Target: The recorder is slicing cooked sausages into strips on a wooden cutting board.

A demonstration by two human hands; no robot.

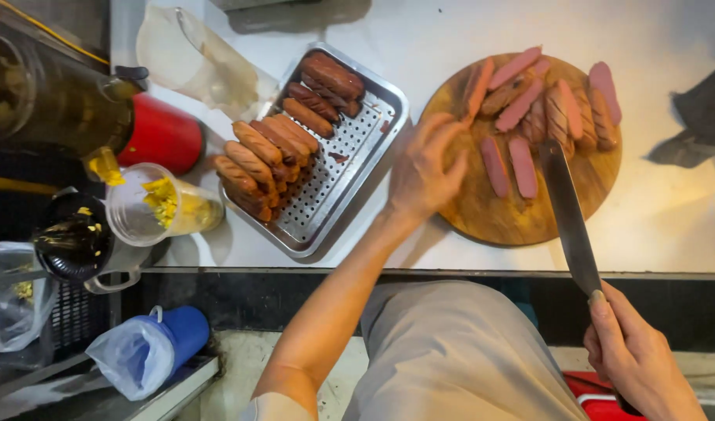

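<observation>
**Halving Sausages on the Round Board**

The left hand (424, 168) rested at the 9 o'clock edge of the round wooden board (482, 214), fingers held together and extended, tips touching a split sausage half (477, 87) at 11 o'clock. The right hand (634, 355) was wrapped closed around the handle of the knife (568, 214), thumb laid along the spine; the blade pointed toward 12 o'clock, its tip beside the cut sausage pieces (521, 165) at board centre. Whole grilled sausages (268, 156) lay in the perforated steel tray (373, 156), at 9 o'clock from the board. Good practice here would call for fingertips clear of the blade path, and each piece steadied flat before cutting.
</observation>
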